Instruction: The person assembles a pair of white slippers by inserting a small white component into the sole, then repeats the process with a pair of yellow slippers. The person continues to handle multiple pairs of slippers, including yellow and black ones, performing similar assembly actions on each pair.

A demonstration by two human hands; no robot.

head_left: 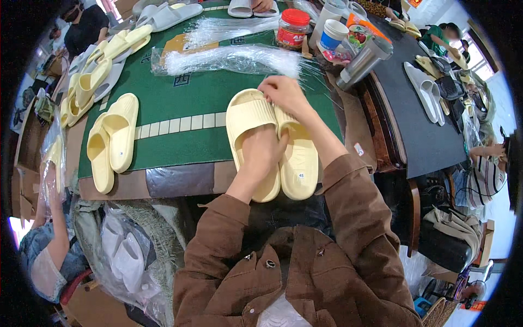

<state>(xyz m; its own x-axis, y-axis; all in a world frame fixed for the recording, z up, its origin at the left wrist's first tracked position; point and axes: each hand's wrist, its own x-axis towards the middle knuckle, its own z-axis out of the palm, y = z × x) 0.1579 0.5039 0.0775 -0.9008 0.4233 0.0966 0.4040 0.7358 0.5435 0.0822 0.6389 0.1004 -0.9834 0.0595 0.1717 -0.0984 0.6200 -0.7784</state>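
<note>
A pair of pale yellow slippers lies side by side at the table's front edge, toes pointing away from me. My left hand (259,150) reaches into the left slipper (248,113), its fingers hidden under the strap and its thumb toward the gap between the two. Above the toe of the right slipper (299,163), my right hand (287,98) is closed in a pinch near the inner side of the straps. Whatever lies between those fingertips is too small to make out. Just beyond is a bundle of thin clear plastic strands (234,60).
Another yellow slipper pair (124,131) rests on the green mat (180,150) at left, with more slippers piled behind. A red-lidded jar (292,30), a paper cup (332,35) and a steel tumbler (364,62) stand at far right. Bagged white slippers (129,261) lie below left. Other people work around.
</note>
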